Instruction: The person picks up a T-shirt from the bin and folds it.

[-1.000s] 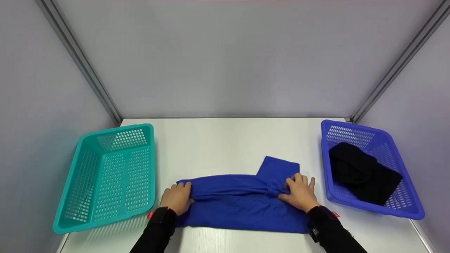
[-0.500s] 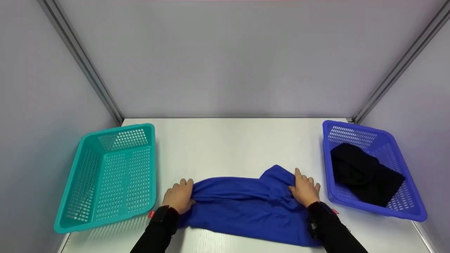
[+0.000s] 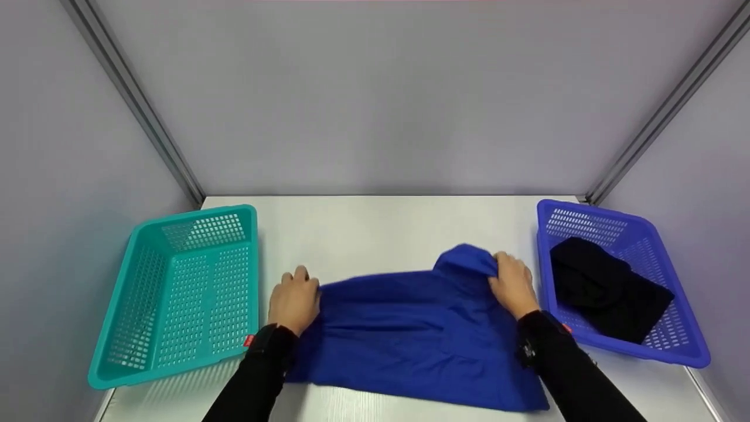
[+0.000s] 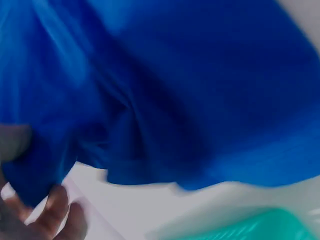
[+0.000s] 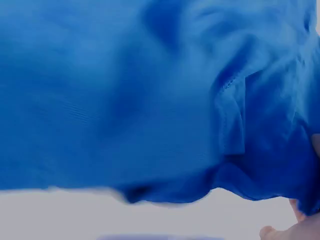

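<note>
A blue T-shirt (image 3: pixel 398 340), folded and wrinkled, stretches between both hands over the white table. My left hand (image 3: pixel 295 300) grips its left end; in the left wrist view the thumb (image 4: pixel 14 141) lies on the cloth with fingers behind the edge. At the shirt's upper right, beside a sleeve-like flap that stands up, my right hand (image 3: pixel 514 284) pinches the edge. Only part of that hand shows at the lower right corner of the right wrist view, with a stitched fold (image 5: pixel 232 117) of the cloth nearby.
On the left stands a green perforated basket (image 3: pixel 255 275) with nothing in it. A purple basket (image 3: pixel 544 275) at the right holds a black folded cloth (image 3: pixel 603 290). Grey panels (image 3: pixel 375 105) wall in the table (image 3: pixel 351 234) at the back and both sides.
Both hands have moved away from me, drawing the shirt's far edge up and back. The right hand has closed on the right edge, and the square flap there has bunched up.
</note>
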`<act>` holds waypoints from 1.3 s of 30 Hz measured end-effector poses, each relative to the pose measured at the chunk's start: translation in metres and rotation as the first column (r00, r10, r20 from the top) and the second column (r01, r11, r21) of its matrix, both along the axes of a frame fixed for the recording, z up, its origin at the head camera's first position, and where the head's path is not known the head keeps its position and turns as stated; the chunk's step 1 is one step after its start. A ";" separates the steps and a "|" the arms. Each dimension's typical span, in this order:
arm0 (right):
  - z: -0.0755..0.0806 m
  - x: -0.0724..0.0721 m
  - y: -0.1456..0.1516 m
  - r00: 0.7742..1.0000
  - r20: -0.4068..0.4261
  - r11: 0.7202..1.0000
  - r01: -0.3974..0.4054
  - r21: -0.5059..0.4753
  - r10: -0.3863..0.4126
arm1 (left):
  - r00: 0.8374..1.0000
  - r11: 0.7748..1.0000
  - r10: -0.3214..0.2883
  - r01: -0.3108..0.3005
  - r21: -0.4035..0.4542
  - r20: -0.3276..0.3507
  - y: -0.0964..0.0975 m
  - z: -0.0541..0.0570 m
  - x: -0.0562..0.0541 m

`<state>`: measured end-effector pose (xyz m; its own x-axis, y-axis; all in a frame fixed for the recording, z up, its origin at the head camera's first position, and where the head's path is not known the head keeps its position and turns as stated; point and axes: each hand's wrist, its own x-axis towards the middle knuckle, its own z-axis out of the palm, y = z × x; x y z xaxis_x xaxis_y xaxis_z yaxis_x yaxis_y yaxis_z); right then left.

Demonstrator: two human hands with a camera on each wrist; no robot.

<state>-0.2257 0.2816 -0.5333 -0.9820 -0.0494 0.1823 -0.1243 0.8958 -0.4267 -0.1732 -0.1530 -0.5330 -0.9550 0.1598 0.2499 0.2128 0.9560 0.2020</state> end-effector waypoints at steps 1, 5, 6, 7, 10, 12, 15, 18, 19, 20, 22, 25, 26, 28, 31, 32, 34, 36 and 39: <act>0.007 -0.004 -0.001 1.000 -0.020 1.000 0.007 0.001 -0.007 | 0.999 1.000 0.021 -0.021 0.016 -0.025 0.000 0.004 -0.004; 0.032 -0.016 -0.006 0.995 -0.086 0.998 0.052 -0.046 -0.056 | 0.993 0.993 0.079 -0.071 0.090 -0.088 -0.001 0.021 -0.016; 0.038 -0.019 -0.006 0.992 -0.101 0.995 0.065 -0.069 -0.072 | 0.991 0.992 0.087 -0.076 0.105 -0.102 -0.002 0.025 -0.019; 0.044 -0.021 -0.007 0.990 -0.115 0.993 0.073 -0.091 -0.083 | 0.989 0.990 0.094 -0.080 0.119 -0.117 -0.003 0.027 -0.021; 0.062 -0.025 -0.009 0.984 -0.144 0.985 0.081 -0.150 -0.103 | 0.982 0.985 0.100 -0.074 0.157 -0.162 -0.007 0.035 -0.025; 0.071 -0.023 -0.009 0.983 -0.166 0.983 0.044 -0.181 -0.075 | 0.980 0.985 0.087 -0.058 0.162 -0.181 -0.011 0.039 -0.025; 0.075 -0.015 -0.006 0.971 -0.233 0.977 -0.097 -0.192 0.051 | 0.984 0.996 0.026 -0.011 0.090 -0.176 -0.019 0.042 -0.022; 0.067 -0.002 0.001 0.914 -0.305 0.933 -0.324 -0.157 0.267 | 0.988 0.994 -0.106 0.101 -0.045 -0.117 -0.027 0.042 -0.016; 0.062 0.003 0.004 0.883 -0.323 0.906 -0.399 -0.140 0.339 | 0.983 0.985 -0.160 0.153 -0.081 -0.086 -0.029 0.042 -0.014; 0.057 0.008 0.008 0.850 -0.333 0.875 -0.468 -0.123 0.408 | 0.975 0.972 -0.216 0.210 -0.105 -0.051 -0.031 0.043 -0.011; 0.047 0.020 0.016 0.801 -0.312 0.818 -0.565 -0.107 0.512 | 0.951 0.942 -0.311 0.309 -0.131 0.008 -0.034 0.042 -0.007; 0.036 0.037 0.029 0.763 -0.235 0.758 -0.639 -0.132 0.602 | 0.914 0.905 -0.400 0.406 -0.127 0.070 -0.037 0.039 0.001; 0.033 0.042 0.033 0.759 -0.195 0.746 -0.648 -0.152 0.621 | 0.907 0.897 -0.412 0.420 -0.136 0.081 -0.038 0.037 0.004; 0.029 0.053 0.039 0.758 -0.112 0.735 -0.651 -0.190 0.643 | 0.902 0.886 -0.422 0.432 -0.169 0.092 -0.041 0.034 0.008; 0.022 0.066 0.048 0.750 -0.002 0.727 -0.642 -0.243 0.662 | 0.905 0.867 -0.417 0.424 -0.262 0.085 -0.044 0.027 0.015; 0.019 0.070 0.050 0.745 0.027 0.725 -0.640 -0.255 0.667 | 0.907 0.860 -0.413 0.418 -0.293 0.081 -0.045 0.025 0.018; 0.014 0.078 0.054 0.732 0.078 0.721 -0.638 -0.270 0.676 | 0.910 0.846 -0.407 0.407 -0.345 0.073 -0.048 0.019 0.022; 0.007 0.085 0.057 0.712 0.106 0.708 -0.648 -0.280 0.694 | 0.919 0.838 -0.387 0.385 -0.387 0.076 -0.049 0.015 0.026; -0.003 0.094 0.059 0.675 0.141 0.683 -0.672 -0.287 0.724 | 0.937 0.825 -0.331 0.344 -0.448 0.109 -0.051 0.009 0.033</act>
<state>-0.1321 0.3404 -0.5361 -0.6855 -0.7265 0.0485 -0.5560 0.4793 -0.6791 -0.1404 -0.2038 -0.5235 -0.8255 0.5625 0.0461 0.5400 0.8109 -0.2253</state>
